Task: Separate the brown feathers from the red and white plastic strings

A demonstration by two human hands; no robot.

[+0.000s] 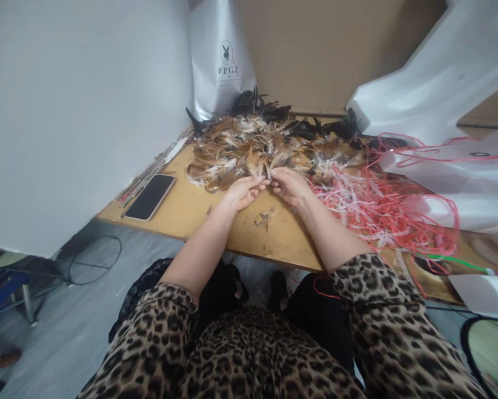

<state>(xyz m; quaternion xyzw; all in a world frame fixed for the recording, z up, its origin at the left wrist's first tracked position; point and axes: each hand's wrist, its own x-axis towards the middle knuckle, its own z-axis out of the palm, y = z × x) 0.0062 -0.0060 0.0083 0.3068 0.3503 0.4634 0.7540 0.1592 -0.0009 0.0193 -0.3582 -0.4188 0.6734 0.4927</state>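
Note:
My left hand (247, 191) and my right hand (289, 185) meet over the wooden table, fingertips almost touching. Both are closed in a pinch. Small brown feathers (256, 164) stand up at the fingertips, though the exact grip is partly hidden. Just beyond my hands spreads a heap of brown, white and black feathers (227, 147). On the right, a tangle of pink and red ribbon strips (369, 210) lies close to my right forearm. Loose feather scraps (263, 218) are scattered on the table in front of my wrists.
A phone (151, 197) lies at the table's left, beside thin sticks (140, 180) along the wall. A silvery printed bag (221, 66) stands behind the feathers. White plastic sheeting (423, 83) and a green cord (456, 260) are at the right. The wooden table's (249, 239) front edge is near my body.

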